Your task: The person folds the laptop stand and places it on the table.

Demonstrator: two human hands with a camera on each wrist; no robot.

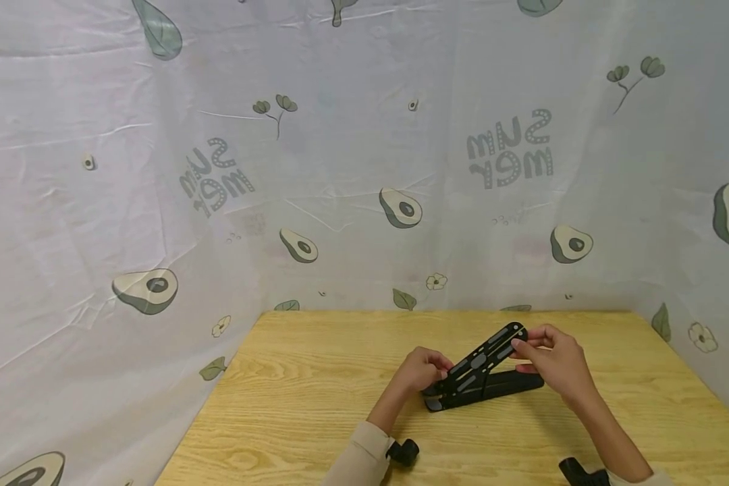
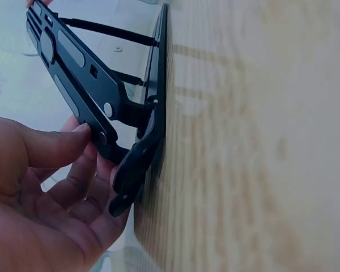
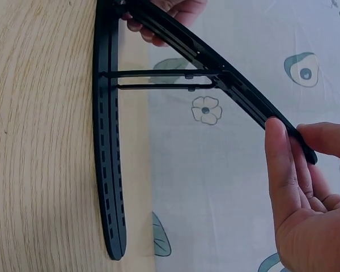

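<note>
A black folding laptop stand [image 1: 478, 361] rests on the wooden table, its upper frame tilted up from the base at an angle. Thin support struts [image 3: 158, 73] span the gap between frame and base. At the hinged end, my left hand [image 1: 419, 370] pinches the upper frame, the thumb pressed on its face in the left wrist view. My right hand [image 1: 560, 364] holds the raised far end between thumb and fingers. Grey pads [image 2: 71, 48] line the frame's upper side. Slots run along the base [image 3: 106, 170], which lies flat on the table.
The light wood table [image 1: 291, 378] ends at a pale sheet [image 1: 340, 169] printed with avocados, leaves and flowers, hanging at the back and sides. Black wrist mounts [image 1: 403, 452] sit on both forearms, close above the tabletop.
</note>
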